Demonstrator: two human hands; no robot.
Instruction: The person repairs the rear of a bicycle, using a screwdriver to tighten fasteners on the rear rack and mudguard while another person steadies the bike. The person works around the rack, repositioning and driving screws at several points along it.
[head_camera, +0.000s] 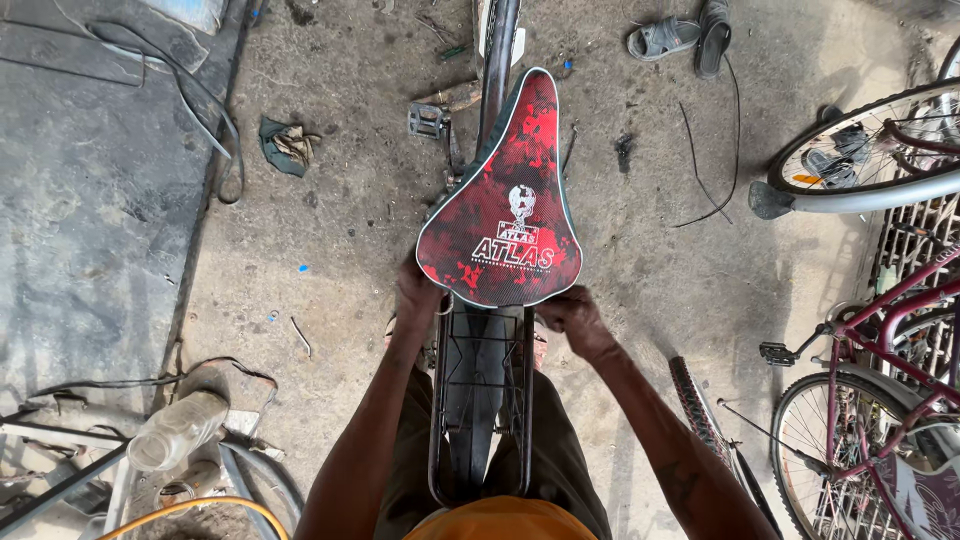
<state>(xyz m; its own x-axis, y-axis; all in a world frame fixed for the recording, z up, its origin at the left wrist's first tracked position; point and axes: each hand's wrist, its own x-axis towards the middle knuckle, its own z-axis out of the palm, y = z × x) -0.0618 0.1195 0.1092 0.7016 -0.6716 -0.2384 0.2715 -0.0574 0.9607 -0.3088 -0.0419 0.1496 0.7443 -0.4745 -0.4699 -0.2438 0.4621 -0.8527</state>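
Observation:
A bicycle stands below me with a red and black patterned saddle (505, 200) in the middle of the view. Behind the saddle runs a black rear carrier rack (480, 400) over the rear tyre. My left hand (415, 295) reaches under the saddle's rear left edge, its fingers hidden beneath it. My right hand (570, 312) is curled at the saddle's rear right edge, beside the top of the rack. Whether either hand grips a part or a tool is hidden.
Other bicycles (880, 160) stand at the right, one with a maroon frame (900, 330). A loose pedal (428, 120), a rag (285, 145) and sandals (685, 38) lie on the dirty concrete floor. A plastic bottle (175, 430) and a yellow hose (190, 510) lie at the lower left.

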